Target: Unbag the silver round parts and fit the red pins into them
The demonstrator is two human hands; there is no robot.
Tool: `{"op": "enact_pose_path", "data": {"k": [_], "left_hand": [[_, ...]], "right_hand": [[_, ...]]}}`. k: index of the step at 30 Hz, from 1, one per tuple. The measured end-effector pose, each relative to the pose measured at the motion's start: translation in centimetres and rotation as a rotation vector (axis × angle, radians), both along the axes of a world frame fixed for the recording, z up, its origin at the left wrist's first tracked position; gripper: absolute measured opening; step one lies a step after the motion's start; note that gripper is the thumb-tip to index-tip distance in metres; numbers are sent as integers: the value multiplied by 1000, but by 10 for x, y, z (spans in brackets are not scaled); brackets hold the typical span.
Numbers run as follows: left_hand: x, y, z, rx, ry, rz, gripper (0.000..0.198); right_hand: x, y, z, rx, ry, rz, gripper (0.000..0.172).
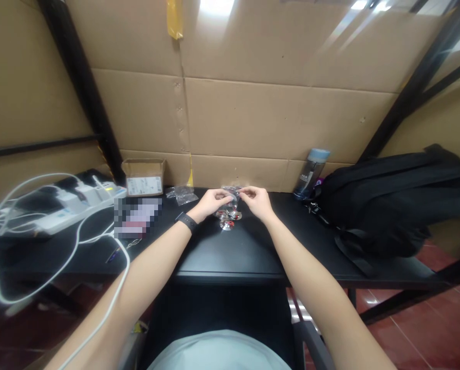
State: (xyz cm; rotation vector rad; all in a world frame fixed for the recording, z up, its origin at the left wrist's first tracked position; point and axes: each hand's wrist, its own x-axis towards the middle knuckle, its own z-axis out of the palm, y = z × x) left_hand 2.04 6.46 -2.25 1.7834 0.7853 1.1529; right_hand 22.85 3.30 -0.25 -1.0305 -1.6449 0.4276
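Observation:
Both of my hands meet over the back middle of the black table. My left hand (213, 201), with a dark watch on its wrist, pinches the left side of a clear plastic bag (233, 191). The fingers of my right hand (256, 200) close on the bag's right side. Just below the hands lie several shiny round pieces with red marks (227, 224), partly overlapping. Another crumpled clear bag (182, 195) rests left of my left hand.
At the left are a white power strip (66, 213) with looping cables, a small cardboard box (144, 177) and a blurred-out item. A bottle (310, 174) and a black backpack (395, 198) stand at the right. Cardboard lines the back.

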Motion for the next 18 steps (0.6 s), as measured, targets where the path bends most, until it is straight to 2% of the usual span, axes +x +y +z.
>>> {"op": "enact_pose_path", "data": {"k": [7, 11, 15, 18], "left_hand": [[-1, 0, 0, -20, -11, -20, 50], [0, 0, 2, 40, -5, 20, 46], [-9, 8, 6, 116, 29, 187, 33], [-33, 18, 13, 138, 97, 390, 29]], "right_hand": [[-2, -3, 2, 37, 84, -31, 20], [0, -4, 6, 55, 147, -60, 26], [1, -1, 5, 49, 165, -82, 30], [2, 1, 3, 36, 147, -99, 29]]}}
